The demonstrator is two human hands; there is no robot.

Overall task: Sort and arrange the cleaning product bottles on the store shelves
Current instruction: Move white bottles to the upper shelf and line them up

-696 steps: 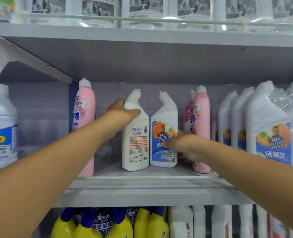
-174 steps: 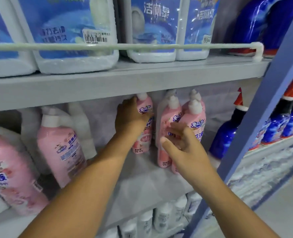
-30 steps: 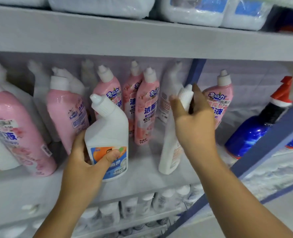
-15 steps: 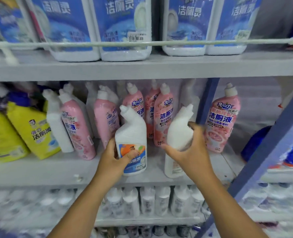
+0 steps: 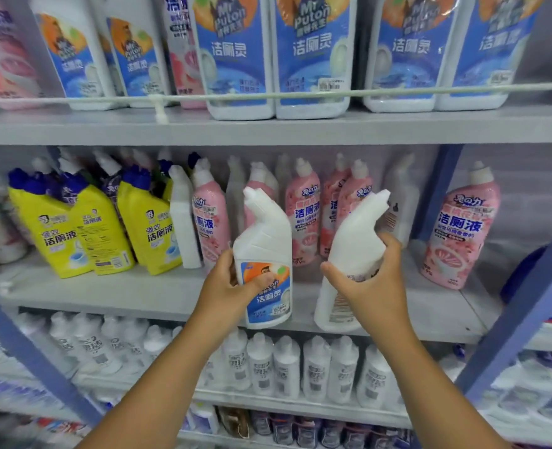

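Both white bottles now lifted off the shelf (image 5: pixel 106 296), apparently: left hand (image 5: pixel 227 286) grips one (image 5: pixel 264 241), right hand (image 5: pixel 370 283) the other (image 5: pixel 354 241)

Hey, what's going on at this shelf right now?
A person is sorting toilet-cleaner bottles on store shelves. The left hand grips a white bottle with a blue and orange label, its front facing the camera. The right hand grips a second white bottle tilted to the right. Both are held in front of the middle shelf, where pink bottles and yellow bottles stand.
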